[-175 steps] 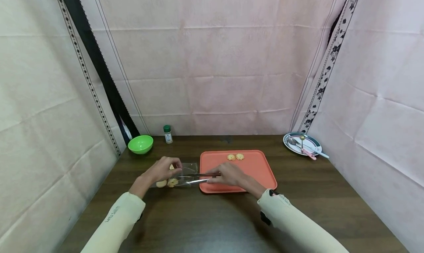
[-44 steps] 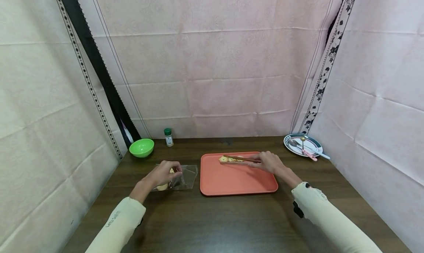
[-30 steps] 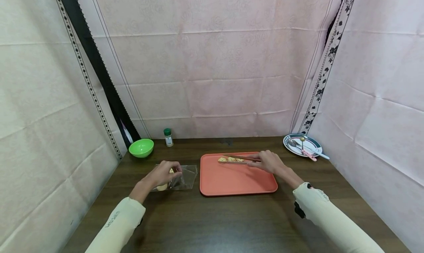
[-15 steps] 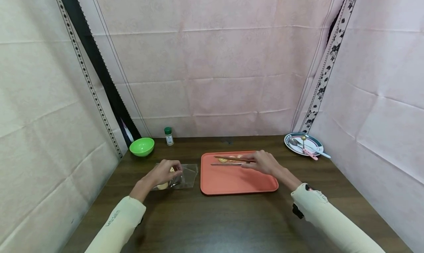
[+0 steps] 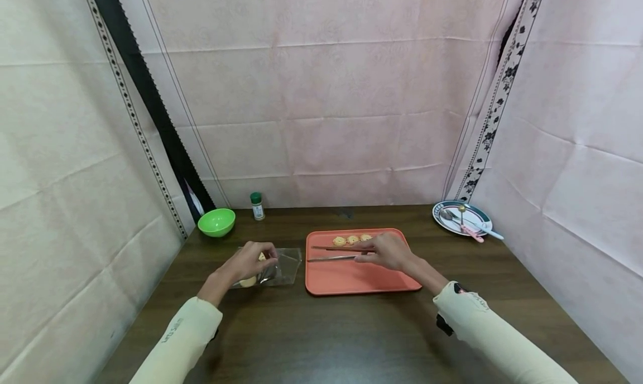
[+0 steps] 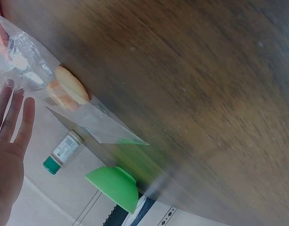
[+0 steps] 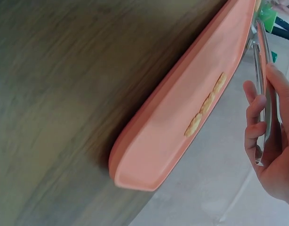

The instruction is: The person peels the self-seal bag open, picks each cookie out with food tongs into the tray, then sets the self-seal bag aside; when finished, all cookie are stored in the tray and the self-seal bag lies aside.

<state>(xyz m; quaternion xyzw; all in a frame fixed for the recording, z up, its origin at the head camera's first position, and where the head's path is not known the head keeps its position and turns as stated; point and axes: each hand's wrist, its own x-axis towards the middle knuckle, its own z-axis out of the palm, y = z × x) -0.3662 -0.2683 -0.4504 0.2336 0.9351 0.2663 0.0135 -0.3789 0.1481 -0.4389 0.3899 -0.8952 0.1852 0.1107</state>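
Left hand [image 5: 251, 260] pinches clear bag [image 5: 288, 265]; right hand [image 5: 390, 252] grips tongs [image 5: 332, 258], three cookies [image 5: 353, 239] on tray [image 5: 346, 278] just beyond.

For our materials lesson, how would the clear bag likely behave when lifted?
The clear bag is probably floppy, since its transparent film looks creased near the left hand. It may sag where the biscuits show inside. Its shiny glare suggests it could be slippery.
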